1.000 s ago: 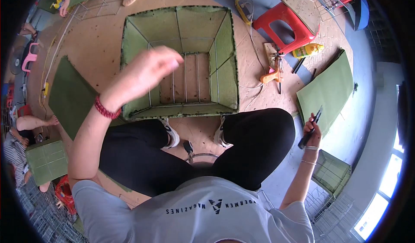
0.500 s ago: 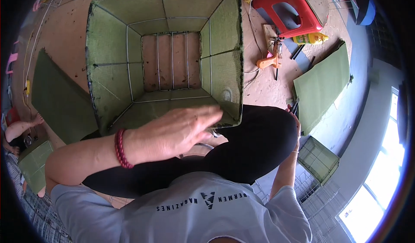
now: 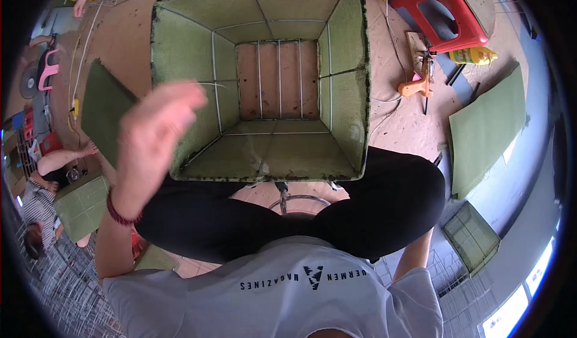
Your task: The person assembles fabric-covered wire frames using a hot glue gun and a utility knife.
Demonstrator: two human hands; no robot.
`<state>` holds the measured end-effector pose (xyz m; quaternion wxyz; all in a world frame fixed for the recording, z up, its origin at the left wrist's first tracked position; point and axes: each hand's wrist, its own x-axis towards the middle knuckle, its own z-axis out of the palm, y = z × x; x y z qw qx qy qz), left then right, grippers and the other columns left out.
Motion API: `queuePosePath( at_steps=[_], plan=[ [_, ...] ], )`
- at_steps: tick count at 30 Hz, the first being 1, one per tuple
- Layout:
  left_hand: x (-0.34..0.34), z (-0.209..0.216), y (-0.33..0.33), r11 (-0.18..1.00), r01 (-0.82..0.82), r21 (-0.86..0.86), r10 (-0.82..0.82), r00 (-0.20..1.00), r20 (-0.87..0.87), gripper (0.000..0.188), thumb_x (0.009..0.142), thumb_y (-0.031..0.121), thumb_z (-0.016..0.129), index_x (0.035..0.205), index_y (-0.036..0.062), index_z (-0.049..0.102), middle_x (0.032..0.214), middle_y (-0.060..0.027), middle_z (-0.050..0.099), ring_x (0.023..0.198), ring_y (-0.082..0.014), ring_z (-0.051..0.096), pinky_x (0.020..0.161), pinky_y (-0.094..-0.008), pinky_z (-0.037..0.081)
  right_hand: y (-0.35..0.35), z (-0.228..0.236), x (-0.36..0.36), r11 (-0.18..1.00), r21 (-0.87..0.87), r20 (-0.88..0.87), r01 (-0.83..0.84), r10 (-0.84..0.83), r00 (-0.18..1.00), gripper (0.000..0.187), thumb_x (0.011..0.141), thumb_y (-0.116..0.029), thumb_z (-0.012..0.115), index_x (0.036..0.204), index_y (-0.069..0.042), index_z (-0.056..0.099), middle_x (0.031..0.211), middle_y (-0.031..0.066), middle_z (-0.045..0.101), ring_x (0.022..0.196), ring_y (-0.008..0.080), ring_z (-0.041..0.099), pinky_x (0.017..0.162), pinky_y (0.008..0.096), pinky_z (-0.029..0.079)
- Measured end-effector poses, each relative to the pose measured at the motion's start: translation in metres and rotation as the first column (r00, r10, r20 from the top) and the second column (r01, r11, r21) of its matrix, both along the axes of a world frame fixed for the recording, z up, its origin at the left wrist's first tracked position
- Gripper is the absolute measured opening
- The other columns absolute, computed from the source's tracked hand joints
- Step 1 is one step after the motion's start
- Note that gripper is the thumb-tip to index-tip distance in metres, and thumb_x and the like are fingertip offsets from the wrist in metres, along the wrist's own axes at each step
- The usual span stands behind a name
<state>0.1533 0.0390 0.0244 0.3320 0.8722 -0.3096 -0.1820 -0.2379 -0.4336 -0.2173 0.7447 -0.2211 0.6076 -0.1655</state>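
A green mesh-covered wire frame [image 3: 280,153], like an open box narrowing toward its far end, stands before my knees with its wide mouth toward me. Black marks run along its rim, and bare wires cross the opening at the far end. My left hand [image 3: 157,130], blurred, is raised over the frame's left rim. Its fingers are drawn together, and a thin pale strand shows by the fingertips; whether they hold it is unclear. Behind my right knee my right hand is hidden; only the forearm [image 3: 413,255] shows.
An orange glue gun [image 3: 416,87] lies right of the frame near a red stool [image 3: 442,13] and a yellow bottle [image 3: 473,56]. Green panels [image 3: 488,133] lie at both sides. Another mesh frame [image 3: 472,239] stands lower right. At far left a person [image 3: 41,189] sits beside a green frame [image 3: 82,207].
My left hand has moved left, from the frame's near right corner to its left rim. My right hand, seen beside my right knee before, is now hidden. The view has shifted left.
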Motion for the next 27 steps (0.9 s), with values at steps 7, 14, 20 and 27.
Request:
queuePosePath(
  at_steps=[7,14,20,27],
  plan=[
    [0.043,-0.025,0.007,0.914,0.044,0.404,-0.254,0.837,0.484,0.016,0.081,0.006,0.059,0.096,-0.0002,0.061,0.114,-0.0119,0.059,0.095,-0.0267,0.060,0.086,-0.0320,0.046,-0.014,-0.012,-0.027,0.999,0.040,0.110,0.010,-0.014,0.994,0.040,0.087,-0.009,0.049,0.126,-0.004,0.043,0.097,0.0070,0.057,0.081,0.0151,0.055,0.071,0.0278,0.049],
    [0.111,0.037,0.176,0.855,-0.513,0.077,0.496,0.852,0.171,0.034,0.092,0.021,0.047,0.118,-0.0016,0.050,0.099,-0.0171,0.062,0.091,-0.0208,0.062,0.080,-0.0281,0.049,-0.018,-0.010,-0.063,0.997,0.074,0.385,-0.015,-0.015,0.923,0.031,0.083,0.001,0.051,0.114,-0.002,0.049,0.091,0.0066,0.054,0.070,0.0130,0.051,0.063,0.0247,0.047],
    [0.051,0.060,0.121,0.800,-0.284,0.528,-0.033,0.858,0.512,0.030,0.089,0.019,0.054,0.111,-0.0011,0.055,0.101,-0.0155,0.062,0.095,-0.0204,0.060,0.080,-0.0296,0.046,0.002,-0.049,-0.069,0.990,0.137,0.485,0.026,-0.090,0.870,0.024,0.083,0.001,0.051,0.106,0.002,0.047,0.090,0.0078,0.055,0.072,0.0148,0.054,0.064,0.0266,0.049],
    [0.011,0.039,-0.087,0.976,0.011,0.215,-0.012,1.000,0.004,0.044,0.093,0.036,0.044,0.090,-0.0038,0.062,0.075,-0.0110,0.065,0.074,-0.0209,0.061,0.072,-0.0300,0.046,0.027,-0.080,-0.088,0.985,0.164,0.446,0.049,-0.118,0.887,0.018,0.086,-0.010,0.054,0.102,-0.001,0.053,0.086,0.0055,0.061,0.068,0.0137,0.057,0.061,0.0285,0.051]
  ],
)
